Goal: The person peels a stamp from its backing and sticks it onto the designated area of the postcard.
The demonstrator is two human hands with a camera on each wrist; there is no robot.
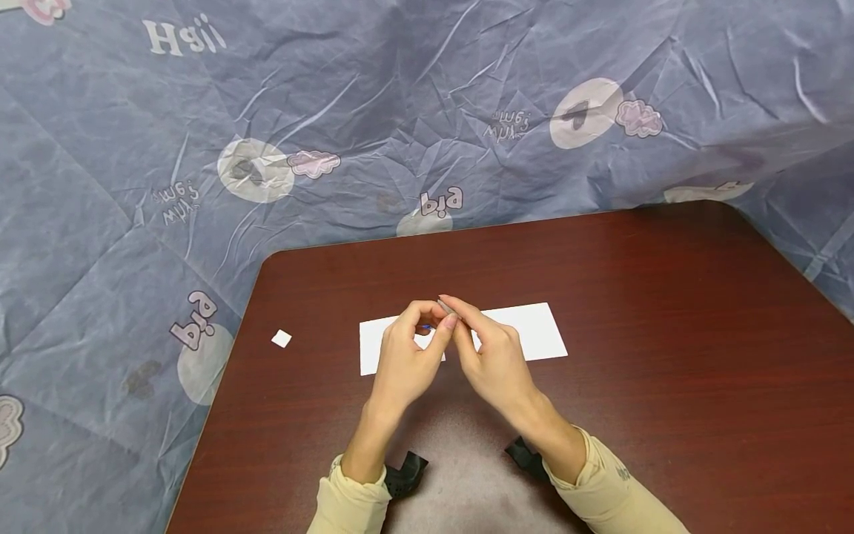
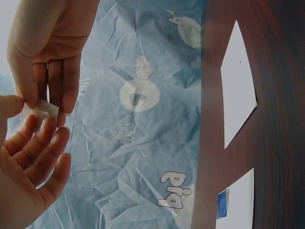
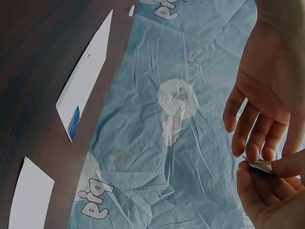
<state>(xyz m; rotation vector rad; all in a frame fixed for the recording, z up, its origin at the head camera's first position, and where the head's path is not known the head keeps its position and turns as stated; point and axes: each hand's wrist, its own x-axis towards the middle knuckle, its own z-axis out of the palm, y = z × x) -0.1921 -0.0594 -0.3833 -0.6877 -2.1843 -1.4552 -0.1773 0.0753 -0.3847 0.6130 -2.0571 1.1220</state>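
My left hand (image 1: 410, 360) and right hand (image 1: 495, 361) meet above the table, fingertips close together. Between them is a small pale piece (image 2: 47, 109) with a zigzag edge; its kind is unclear. In the left wrist view the right hand (image 2: 52, 38) comes from above and the left hand (image 2: 28, 176) from below, both pinching this piece. The right wrist view shows it edge-on as a thin sliver (image 3: 260, 165). Below the hands lie two white cards, a left card (image 1: 370, 348) with a blue patch (image 3: 74, 123) and a right card (image 1: 534, 330), partly hidden by the hands.
A small white square (image 1: 282, 338) lies on the dark red-brown table (image 1: 667, 334), left of the cards. Printed blue cloth (image 1: 400, 89) hangs behind the table. Black wrist mounts (image 1: 405, 475) sit under both forearms.
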